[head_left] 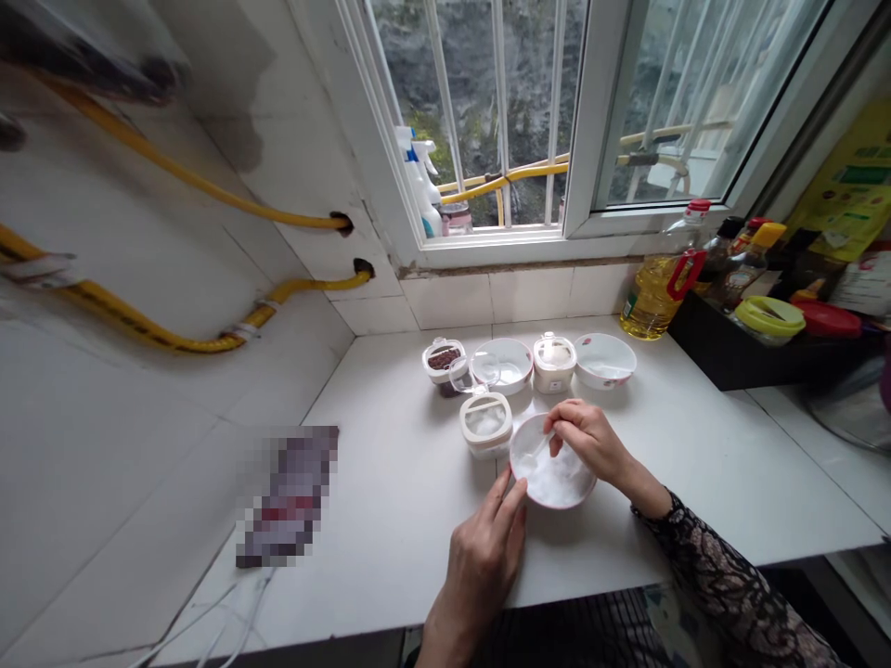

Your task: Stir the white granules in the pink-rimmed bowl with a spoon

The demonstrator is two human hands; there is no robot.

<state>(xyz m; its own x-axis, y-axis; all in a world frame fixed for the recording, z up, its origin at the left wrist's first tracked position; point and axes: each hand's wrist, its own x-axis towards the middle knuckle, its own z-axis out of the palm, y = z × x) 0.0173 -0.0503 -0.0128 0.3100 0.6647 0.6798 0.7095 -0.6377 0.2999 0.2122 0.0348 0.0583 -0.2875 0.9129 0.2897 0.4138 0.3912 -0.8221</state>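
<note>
A white bowl [557, 506] with a thin reddish rim sits on the counter and holds a white granular substance. My left hand [485, 549] grips its near-left rim, thumb and fingers against the edge. Over the bowl, my right hand [588, 440] is closed round the handle of a small pale spoon [537, 453], whose tip is down in the white grains. Just left of the bowl stands an open-lidded condiment jar [485, 443] with white contents. Behind are a jar of reddish-brown bits [444, 360], a white bowl [516, 382], a jar with pale contents [554, 376] and another white bowl [607, 379].
An oil bottle [647, 301] and a black rack [724, 357] of bottles stand at the back right. A pixelated dark object [289, 501] lies on the counter's left with white cables [247, 617]. Yellow hoses [271, 311] run along the left wall; a barred window [487, 121] is behind.
</note>
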